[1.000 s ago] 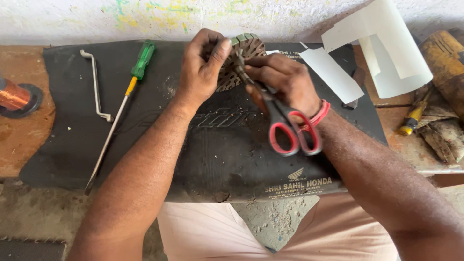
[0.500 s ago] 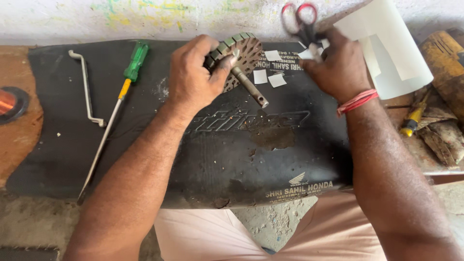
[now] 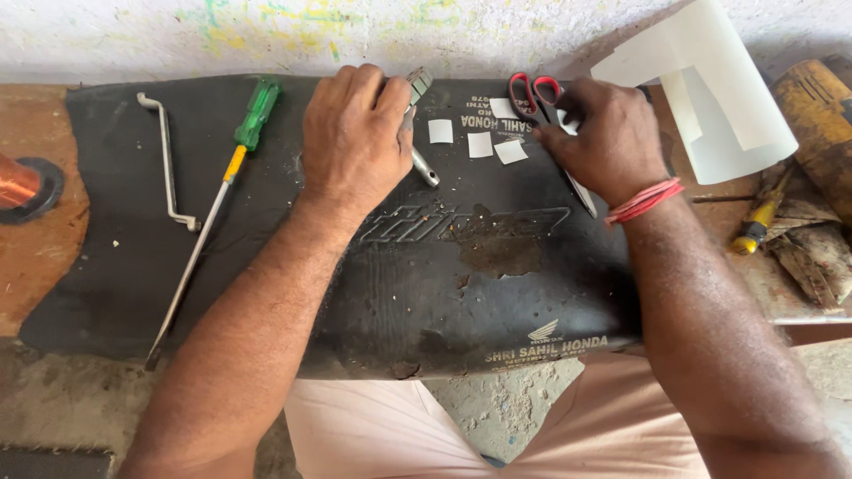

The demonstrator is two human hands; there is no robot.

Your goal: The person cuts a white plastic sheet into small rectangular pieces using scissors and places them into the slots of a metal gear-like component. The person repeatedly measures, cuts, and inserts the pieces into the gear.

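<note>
Hands, two: left (image 3: 353,137) on metal part (image 3: 419,133), right (image 3: 603,133) on scissors (image 3: 532,93), four paper squares (image 3: 480,145)

Bright even daylight, soft shadows under hands on mat (image 3: 266,266). Sharp focus, no blur. Paper (image 3: 710,98) right of mat slightly overexposed.

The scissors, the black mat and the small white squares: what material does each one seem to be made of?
Scissors: red handles look like glossy plastic; blades grey, probably steel.
Black mat: seems to be rubber or vinyl, matt, worn and flaking in patches.
Small white squares: thin, flat and matt, likely paper or insulating sheet; cannot tell which.
</note>
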